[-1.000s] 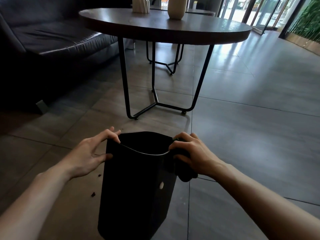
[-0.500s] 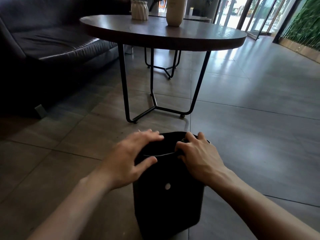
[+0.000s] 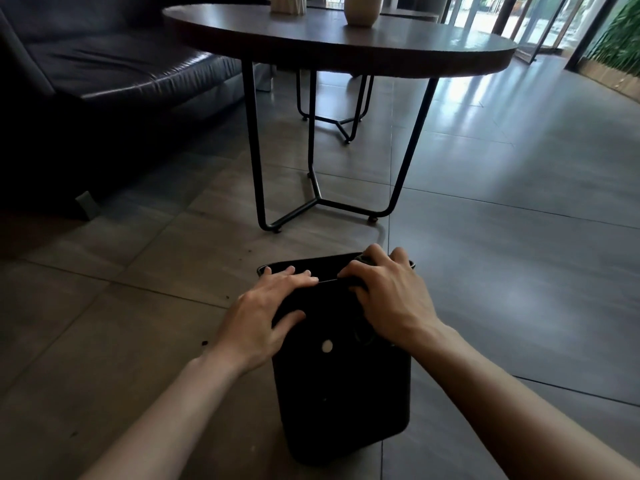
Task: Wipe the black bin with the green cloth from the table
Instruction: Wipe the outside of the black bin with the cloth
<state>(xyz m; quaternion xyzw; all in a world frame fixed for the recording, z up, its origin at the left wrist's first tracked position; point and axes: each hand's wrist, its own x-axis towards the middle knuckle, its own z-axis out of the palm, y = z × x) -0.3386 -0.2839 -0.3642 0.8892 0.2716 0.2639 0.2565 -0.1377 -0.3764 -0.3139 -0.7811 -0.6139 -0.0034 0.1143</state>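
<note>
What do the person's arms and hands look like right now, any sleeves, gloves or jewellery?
Both forearms are bare as far as the frame shows, with no sleeves in view. The left hand and the right hand wear no gloves. No rings, watch or bands show on the visible fingers or wrists.

Lobby or lounge, by the look of it.
Shown by a dark leather sofa (image 3: 104, 60) beside a round table (image 3: 346, 53) on thin black metal legs, two pale vases (image 3: 360, 10) on top, a second such table frame behind, large grey floor tiles (image 3: 502, 237), tall glass doors (image 3: 485, 19) at the far right, greenery (image 3: 620, 39) past them.
</note>
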